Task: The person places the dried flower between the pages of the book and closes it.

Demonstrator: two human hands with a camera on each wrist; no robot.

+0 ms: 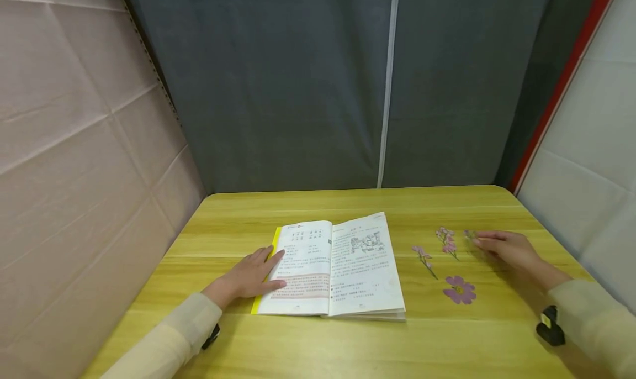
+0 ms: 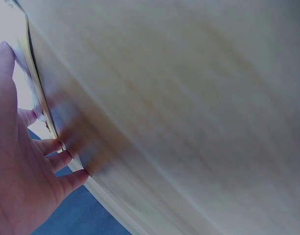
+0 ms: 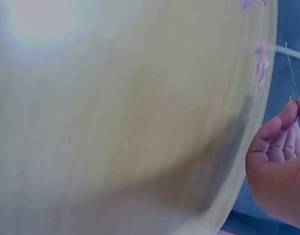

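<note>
An open book (image 1: 365,282) with printed pages and a yellow cover edge lies on the table. My left hand (image 1: 245,274) rests on its left page and left edge with fingers spread. To the right of the book, my right hand (image 1: 509,252) pinches a small dried flower sprig (image 1: 468,235) between thumb and forefinger. Its thin stem (image 3: 291,71) sticks up from the fingertips in the right wrist view. Beside that hand lie a pink flower sprig (image 1: 448,242), a smaller pink sprig (image 1: 423,254) and a flat purple flower (image 1: 460,290).
The wooden table (image 1: 278,348) has rounded far corners. A dark grey curtain (image 1: 278,91) with a pale vertical strip hangs behind it. Light cloth walls (image 1: 74,147) stand on both sides, with a red edge (image 1: 561,86) at the right.
</note>
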